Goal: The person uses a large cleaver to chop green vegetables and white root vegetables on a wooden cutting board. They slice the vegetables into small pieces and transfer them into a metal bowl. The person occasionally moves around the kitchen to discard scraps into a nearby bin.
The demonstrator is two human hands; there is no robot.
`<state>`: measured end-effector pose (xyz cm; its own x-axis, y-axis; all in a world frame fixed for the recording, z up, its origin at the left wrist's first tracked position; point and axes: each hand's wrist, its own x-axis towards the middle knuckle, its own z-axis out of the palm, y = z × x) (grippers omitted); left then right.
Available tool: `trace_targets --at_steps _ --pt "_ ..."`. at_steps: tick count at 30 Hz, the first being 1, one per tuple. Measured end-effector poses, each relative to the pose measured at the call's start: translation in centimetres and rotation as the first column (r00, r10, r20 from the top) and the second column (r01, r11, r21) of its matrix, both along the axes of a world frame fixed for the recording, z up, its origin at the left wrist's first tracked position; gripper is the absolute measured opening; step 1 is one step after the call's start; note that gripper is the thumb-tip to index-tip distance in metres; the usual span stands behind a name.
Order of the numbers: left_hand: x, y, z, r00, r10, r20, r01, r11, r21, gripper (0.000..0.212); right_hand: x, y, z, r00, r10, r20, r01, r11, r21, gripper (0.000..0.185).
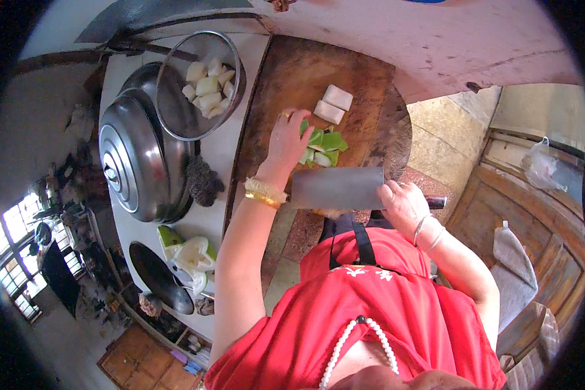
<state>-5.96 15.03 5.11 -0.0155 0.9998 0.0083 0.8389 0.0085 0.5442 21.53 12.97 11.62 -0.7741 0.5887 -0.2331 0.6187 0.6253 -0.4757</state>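
My right hand (403, 207) grips the dark handle of a broad cleaver (339, 188). Its blade lies flat to my view, above the near edge of a worn wooden board (292, 63). On that board, green rind pieces (332, 141) with pale flesh sit in a loose pile. My left hand (288, 134) is at the pile's left side, fingers bent around a green bit; whether it grips this is unclear. Just beyond the pile are two white blocks (334, 104) of peeled melon-like vegetable, side by side.
Left of the board, a mesh-like bowl (162, 105) holds several pale chunks. A lidded steel pot (139, 161), a dark scouring pad (204, 181), hollowed green-skinned melon pieces (193, 253) and a wok (151, 273) share the white counter (207, 195). A pink wall (448, 44) rises beyond the board.
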Motion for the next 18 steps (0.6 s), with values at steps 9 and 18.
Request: trace_targets --at_steps 9,18 --pt "1.0 4.2 -1.3 0.949 -0.239 -0.207 0.214 0.968 -0.134 0.038 2.0 -0.9 -0.8 1.000 0.028 -0.001 -0.028 0.996 -0.081 0.010" --pt "1.4 3.5 -0.7 0.954 -0.148 -0.262 0.108 0.981 -0.160 0.037 0.7 -0.6 -1.6 0.999 0.036 0.015 -0.034 0.996 -0.087 0.016"
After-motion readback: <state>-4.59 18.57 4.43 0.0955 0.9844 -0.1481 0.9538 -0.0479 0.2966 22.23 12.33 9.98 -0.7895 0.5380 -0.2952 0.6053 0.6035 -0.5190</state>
